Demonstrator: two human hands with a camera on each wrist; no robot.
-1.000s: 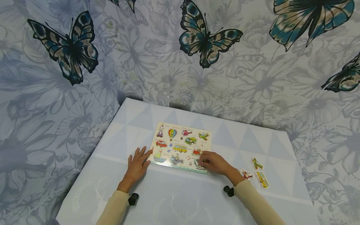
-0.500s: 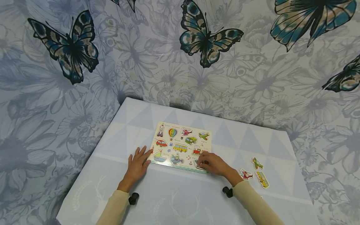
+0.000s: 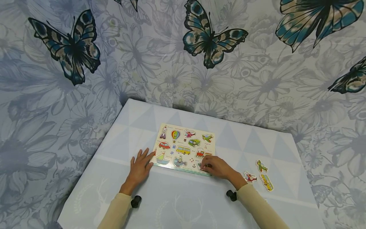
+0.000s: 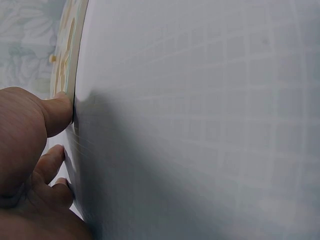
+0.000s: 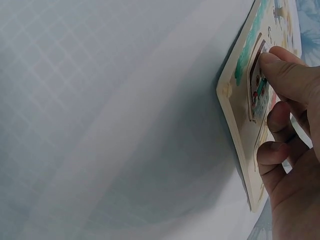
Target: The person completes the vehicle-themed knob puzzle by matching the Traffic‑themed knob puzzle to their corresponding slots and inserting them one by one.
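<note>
A cream puzzle board (image 3: 198, 131) with pictures of vehicles lies flat on the table. At its lower right corner my right hand (image 3: 218, 166) pinches a ship-shaped puzzle piece (image 5: 258, 95) between thumb and finger. In the right wrist view this piece lies at its outlined spot on the board, partly covered by the fingertips, while the other fingers curl loosely above. My left hand (image 3: 139, 171) rests spread on the table at the board's left side. Its thumb (image 4: 59, 112) touches the board's edge in the left wrist view.
Loose puzzle pieces lie right of the board: a green plane (image 3: 261, 166), a red helicopter (image 3: 250, 177) and a yellow vehicle (image 3: 266, 183). They sit beside the right forearm. A wall with butterfly prints (image 3: 211, 41) stands behind the table (image 3: 171, 203).
My right hand has shifted slightly left with the ship piece at the board's corner, then stayed there. The left hand and the loose pieces have kept their places.
</note>
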